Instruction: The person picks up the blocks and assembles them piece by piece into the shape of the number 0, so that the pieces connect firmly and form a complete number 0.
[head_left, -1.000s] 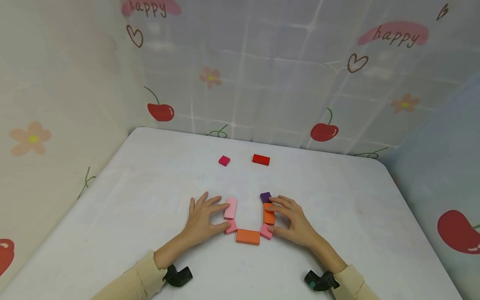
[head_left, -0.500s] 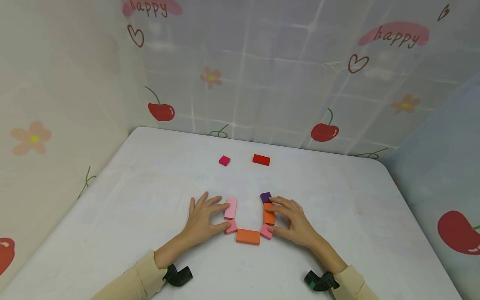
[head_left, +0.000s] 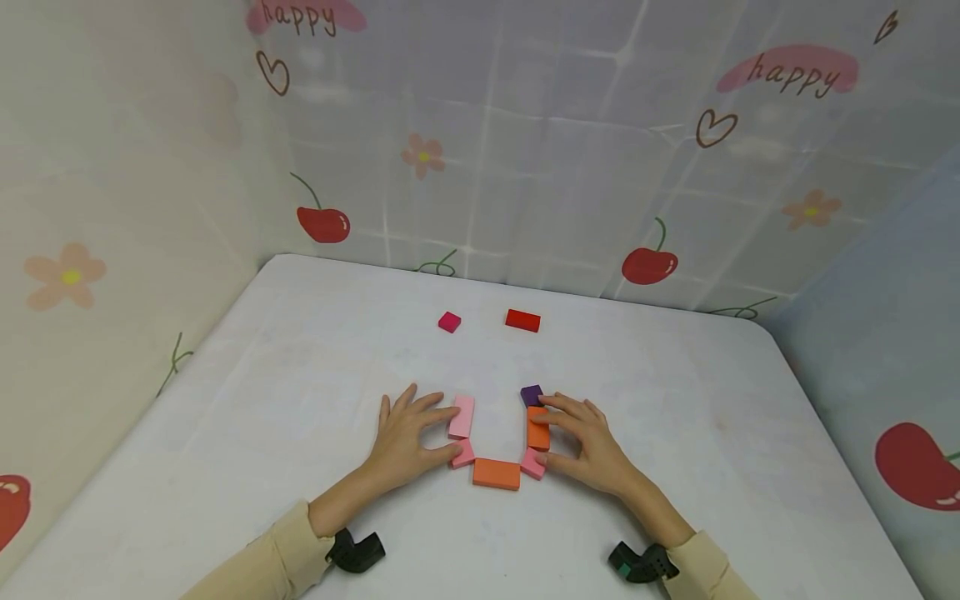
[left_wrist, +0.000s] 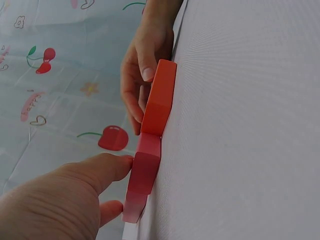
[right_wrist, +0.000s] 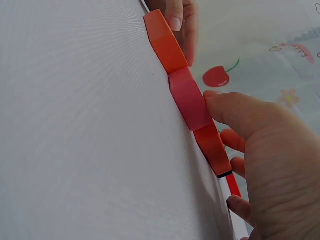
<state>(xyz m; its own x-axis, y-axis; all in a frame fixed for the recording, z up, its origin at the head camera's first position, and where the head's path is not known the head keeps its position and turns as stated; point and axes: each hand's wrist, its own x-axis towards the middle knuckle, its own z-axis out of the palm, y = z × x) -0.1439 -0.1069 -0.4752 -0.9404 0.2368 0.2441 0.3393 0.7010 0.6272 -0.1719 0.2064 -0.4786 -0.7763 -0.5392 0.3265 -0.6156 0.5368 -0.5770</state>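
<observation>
Midway between the left and right edges of the white, smooth-topped desk, a person's two hands are lowered, palms facing inward, forearms slanting toward each other. The left hand has its fingers spread and mostly straight rather than curled: the thumb touches a small pink block, the index fingertip meets a long pale pink rectangular block, and the other fingers fan out toward the desk's far edge. The right hand is likewise loosely extended, fingers gently bent and not wrapped round anything; its thumb touches a second small pink block, its index finger reaches an upright-lying orange rectangular block, and another fingertip is at a dark purple block.

Together with a crosswise orange rectangular block, these pieces form a U whose mouth faces the far edge. They look flat-faced and matte, with neighbours touching and the small pink ones set at an angle at the bends. Nearer the far edge lie a crimson square-looking block and, toward the right edge from it, a red rectangular block, well apart from the U.
</observation>
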